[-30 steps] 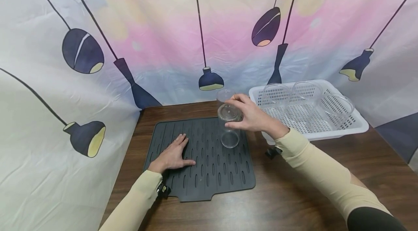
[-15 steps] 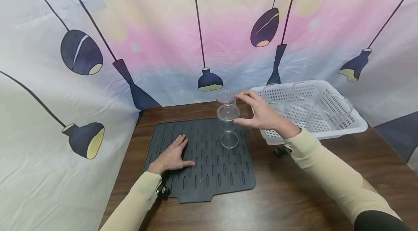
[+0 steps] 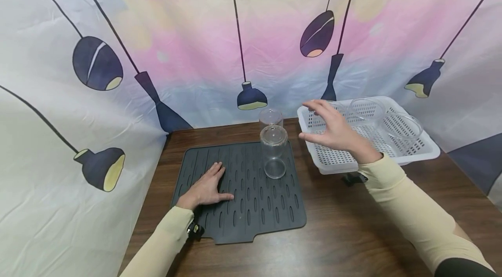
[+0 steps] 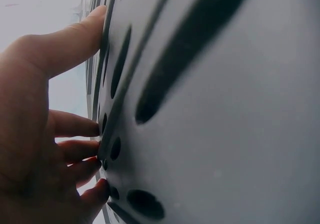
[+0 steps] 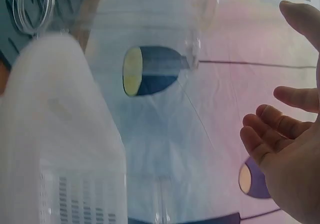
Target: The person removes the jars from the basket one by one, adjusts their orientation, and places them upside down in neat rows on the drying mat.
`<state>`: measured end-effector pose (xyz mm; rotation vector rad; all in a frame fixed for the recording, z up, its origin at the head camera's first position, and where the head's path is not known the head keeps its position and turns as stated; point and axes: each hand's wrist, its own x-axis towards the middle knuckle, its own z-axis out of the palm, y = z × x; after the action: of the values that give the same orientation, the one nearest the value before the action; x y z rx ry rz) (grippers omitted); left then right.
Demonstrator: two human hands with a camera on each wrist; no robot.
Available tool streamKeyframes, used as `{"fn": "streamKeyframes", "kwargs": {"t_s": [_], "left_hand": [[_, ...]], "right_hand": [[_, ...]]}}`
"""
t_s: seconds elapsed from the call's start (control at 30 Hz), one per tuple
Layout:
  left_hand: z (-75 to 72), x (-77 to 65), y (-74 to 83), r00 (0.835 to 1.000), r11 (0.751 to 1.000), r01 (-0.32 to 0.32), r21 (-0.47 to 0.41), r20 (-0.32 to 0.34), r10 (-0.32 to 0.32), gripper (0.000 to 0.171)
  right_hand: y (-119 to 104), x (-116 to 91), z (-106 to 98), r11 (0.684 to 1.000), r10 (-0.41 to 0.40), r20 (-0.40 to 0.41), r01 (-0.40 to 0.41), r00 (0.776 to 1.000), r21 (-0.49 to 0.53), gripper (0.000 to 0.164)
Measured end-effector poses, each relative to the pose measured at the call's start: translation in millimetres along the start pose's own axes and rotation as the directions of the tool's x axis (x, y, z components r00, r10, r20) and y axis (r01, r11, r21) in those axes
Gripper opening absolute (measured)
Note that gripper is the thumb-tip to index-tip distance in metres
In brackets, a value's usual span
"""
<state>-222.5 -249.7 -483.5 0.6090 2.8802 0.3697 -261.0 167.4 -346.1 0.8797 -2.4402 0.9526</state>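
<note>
My left hand (image 3: 205,187) rests with spread fingers on a dark grey ribbed drying mat (image 3: 243,220); in the left wrist view its fingertips touch the slotted surface. On the mat's far right part stands a clear glass (image 3: 274,153), its thick base seemingly upward. Another clear glass (image 3: 270,116) stands just behind it, partly hidden. My right hand (image 3: 339,131) holds nothing, its fingers apart and slightly bent, over the left part of a white plastic basket (image 3: 337,168). Inside the basket are clear glasses (image 3: 401,126), one of them partly hidden behind the right hand.
The mat and basket sit side by side on a brown wooden table (image 3: 290,251). A fabric backdrop (image 3: 196,50) printed with hanging lamps rises right behind the table and along its left side.
My right hand has let go of the front glass on the mat and moved right, over the basket. The glass stays standing. My left hand keeps its place on the mat.
</note>
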Motion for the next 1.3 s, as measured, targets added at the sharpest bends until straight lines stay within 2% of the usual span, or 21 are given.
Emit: {"fn": "streamKeyframes", "kwargs": {"t_s": [0.13,0.37,0.67,0.8,0.97,1.1,1.3], "left_hand": [[0.5,0.2,-0.8,1.000,1.000,0.001,0.003,0.000,-0.001,0.104],[0.0,1.8,-1.5,1.000,1.000,-0.011,0.004,-0.011,0.011,0.104],[-0.3,2.7,-1.2,1.000,1.000,-0.007,0.009,-0.007,0.008,0.103],[-0.1,2.6,-1.3,1.000,1.000,-0.007,0.003,-0.008,0.007,0.103],[1.4,1.7,-1.4,1.000,1.000,-0.008,0.001,-0.002,0.008,0.103],[1.2,0.2,-0.6,1.000,1.000,-0.001,0.000,0.005,0.001,0.104],[0.8,-0.5,0.2,1.000,1.000,0.008,-0.006,0.008,-0.008,0.103]], "right_hand": [[8,-5,-12,1.000,0.025,-0.038,-0.025,0.999,-0.018,0.078],[20,-16,-32,0.993,0.118,-0.078,-0.120,0.990,-0.019,0.078],[42,-31,-50,0.990,0.109,-0.180,-0.123,0.978,-0.066,0.080],[48,-39,-60,0.982,0.164,-0.220,-0.181,0.961,-0.058,0.082],[54,-53,-70,0.955,0.267,-0.276,-0.292,0.923,-0.053,0.084],[57,-62,-74,0.942,0.283,-0.324,-0.325,0.903,-0.083,0.083],[66,-69,-81,0.932,0.293,-0.366,-0.349,0.883,-0.096,0.084]]}}
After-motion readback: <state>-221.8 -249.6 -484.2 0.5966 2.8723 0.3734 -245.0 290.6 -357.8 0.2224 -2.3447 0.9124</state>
